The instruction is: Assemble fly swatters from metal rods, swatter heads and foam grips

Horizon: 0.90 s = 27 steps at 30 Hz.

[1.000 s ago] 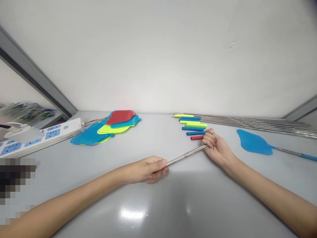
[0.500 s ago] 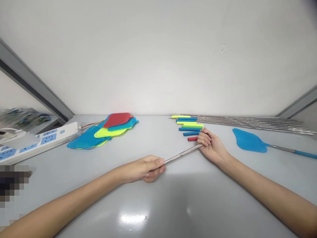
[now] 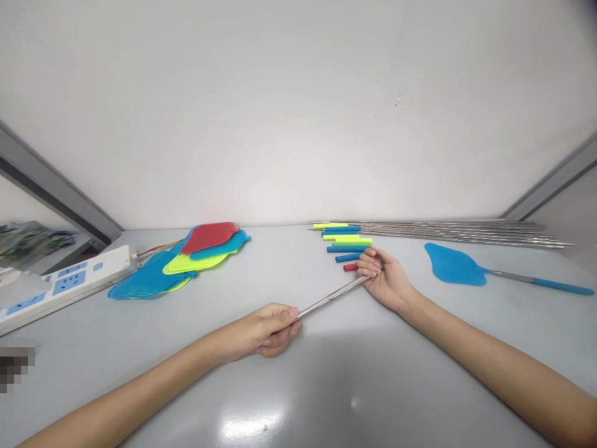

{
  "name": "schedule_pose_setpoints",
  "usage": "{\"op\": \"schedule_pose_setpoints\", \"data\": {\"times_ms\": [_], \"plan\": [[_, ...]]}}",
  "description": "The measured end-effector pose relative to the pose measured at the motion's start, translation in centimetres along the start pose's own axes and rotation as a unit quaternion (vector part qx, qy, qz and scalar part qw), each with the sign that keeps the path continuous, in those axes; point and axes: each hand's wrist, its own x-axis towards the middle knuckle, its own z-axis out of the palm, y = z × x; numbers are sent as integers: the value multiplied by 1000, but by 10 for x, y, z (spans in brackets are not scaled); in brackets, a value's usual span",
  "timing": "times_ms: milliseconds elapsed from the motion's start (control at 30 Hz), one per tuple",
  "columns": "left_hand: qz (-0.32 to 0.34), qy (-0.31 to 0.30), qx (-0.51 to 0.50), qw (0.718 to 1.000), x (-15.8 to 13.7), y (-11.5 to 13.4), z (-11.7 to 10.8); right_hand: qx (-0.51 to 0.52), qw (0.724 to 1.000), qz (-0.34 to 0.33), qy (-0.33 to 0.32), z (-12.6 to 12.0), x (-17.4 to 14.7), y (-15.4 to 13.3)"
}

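A slim silvery metal rod (image 3: 332,297) slants between my two hands above the table, its right end higher in the picture. My left hand (image 3: 270,330) is closed round its lower left end, thumb on top. Round the upper right end curl the fingers of my right hand (image 3: 385,277), which hide that tip. Just behind my right hand lies a row of short coloured tubes: a red tube (image 3: 350,267), partly covered by my fingers, then blue tubes (image 3: 349,249), a green tube (image 3: 351,243) and yellow tubes (image 3: 334,237).
Long metal rods (image 3: 457,230) lie along the wall at the back right. A blue fly swatter (image 3: 459,266) with its handle rests at right. Loose swatter heads, a red one (image 3: 209,238) on top, are piled at left beside a white power strip (image 3: 100,277).
The whole view has shifted, so everything sits slightly further left and mostly lower. Both hands keep their hold on the rod, in nearly the same pose.
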Motion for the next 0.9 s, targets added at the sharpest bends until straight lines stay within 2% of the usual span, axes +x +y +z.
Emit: {"op": "schedule_pose_setpoints", "data": {"times_ms": [200,900], "plan": [[-16,-8,-22,1000,1,-1,-2,-2,1000,-3,-2,1,1,1],[-2,-21,-53,998,2,-1,-3,9,1000,-4,-10,-3,0,-1]]}}
